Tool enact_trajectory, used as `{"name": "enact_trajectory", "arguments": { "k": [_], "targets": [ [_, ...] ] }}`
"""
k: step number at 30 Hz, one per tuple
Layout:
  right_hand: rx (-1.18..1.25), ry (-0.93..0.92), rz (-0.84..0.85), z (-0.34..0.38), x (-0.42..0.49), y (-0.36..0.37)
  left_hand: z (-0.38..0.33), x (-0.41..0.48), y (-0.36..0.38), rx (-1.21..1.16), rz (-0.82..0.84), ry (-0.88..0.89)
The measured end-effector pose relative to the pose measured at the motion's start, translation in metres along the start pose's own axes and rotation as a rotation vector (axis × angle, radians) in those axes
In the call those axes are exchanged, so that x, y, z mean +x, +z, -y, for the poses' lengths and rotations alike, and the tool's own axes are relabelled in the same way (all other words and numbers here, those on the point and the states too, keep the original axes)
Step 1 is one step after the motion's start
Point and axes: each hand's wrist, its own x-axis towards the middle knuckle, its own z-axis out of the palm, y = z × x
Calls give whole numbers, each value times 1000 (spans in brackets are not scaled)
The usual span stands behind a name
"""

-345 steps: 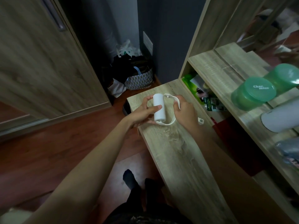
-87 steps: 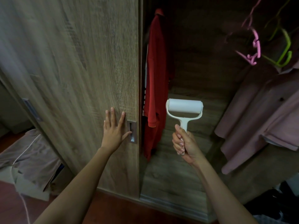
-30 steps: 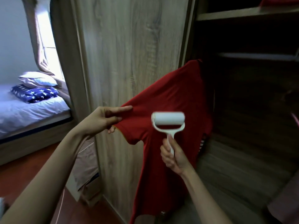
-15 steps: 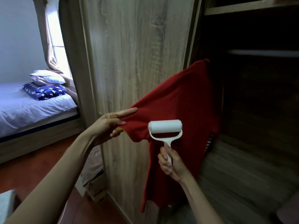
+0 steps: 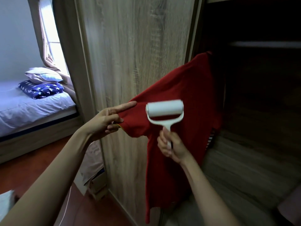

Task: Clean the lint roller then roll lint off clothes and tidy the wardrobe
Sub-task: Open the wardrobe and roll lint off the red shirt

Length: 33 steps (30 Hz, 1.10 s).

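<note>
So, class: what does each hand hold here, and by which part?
The right hand grips the lint roller by its handle. The left hand pinches the red shirt at the end of its sleeve.

Shirt (image 5: 182,88): solid red. Lint roller (image 5: 164,110): white throughout. Folded blanket (image 5: 40,89) on the bed: dark blue with white stars; wardrobe door (image 5: 130,46): pale wood grain.

A: What is seen at the left?
B: A bed (image 5: 32,108) is made up in pale sheets; daylight is admitted by a curtained window (image 5: 53,36).
A: Underfoot?
B: Red-brown flooring (image 5: 40,158) is laid.
</note>
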Motion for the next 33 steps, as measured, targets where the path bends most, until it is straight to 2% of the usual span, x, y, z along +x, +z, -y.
{"name": "enact_trajectory", "arguments": {
  "k": [3,8,10,14,17,19,21,24,27,31,33],
  "targets": [
    [-21,-41,29,18,15,-1,-2,2,-2,-23,-8,-5],
    [5,85,-45,-60,-22,-14,0,3,-2,-12,-40,-9],
    [-10,38,-38,-31,-12,-13,-1,4,-4,-11,-33,3],
    [25,-100,77,56,18,-17,-4,4,-1,-38,-42,10],
    [58,-34,131,30,3,-26,-4,3,3,-32,-42,39],
    [153,21,108,-9,-17,-33,-1,3,5,-17,-43,56],
    [230,37,133,-17,-26,-38,0,3,7,-11,-56,57],
    [332,-35,312,34,-7,-48,0,-1,6,10,-35,51],
    [415,-163,366,73,12,-62,-3,-4,6,16,16,50],
    [630,-44,441,21,-1,-82,-6,-5,10,35,5,49],
    [655,-47,492,7,-5,-89,-7,-4,12,34,-5,52]
  ]
}}
